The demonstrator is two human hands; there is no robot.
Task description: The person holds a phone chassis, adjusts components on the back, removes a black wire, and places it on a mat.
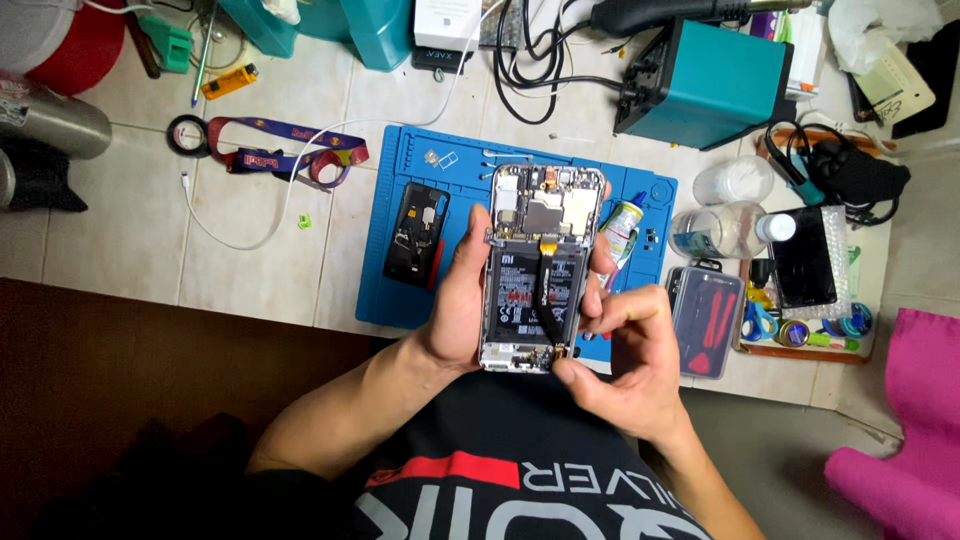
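1. The left hand (462, 300) is wrapped around the left edge of an opened phone (540, 265), thumb lying along that edge and fingers curled behind it; the fingertips show at the right edge.
2. The right hand (630, 365) is loosely curled at the phone's lower right corner. Its thumb tip presses at the bottom edge and the index finger bends in against the right side, so it pinches the corner rather than gripping the whole body.
3. The phone is held upright over the blue mat (400, 290), back cover off, with battery, black flex strip and circuit board exposed.
4. The back cover (416, 236) lies on the mat just left of the phone, apart from both hands.
5. A glue bottle (622, 228) lies just right of the phone, partly behind it.
6. A clear tool case (705, 318) sits near the right hand, off the mat's right edge.
7. The table's near edge runs just below the hands; bare tile lies open left of the mat, while the right side is crowded with jars (725, 215) and a teal station (715, 85).
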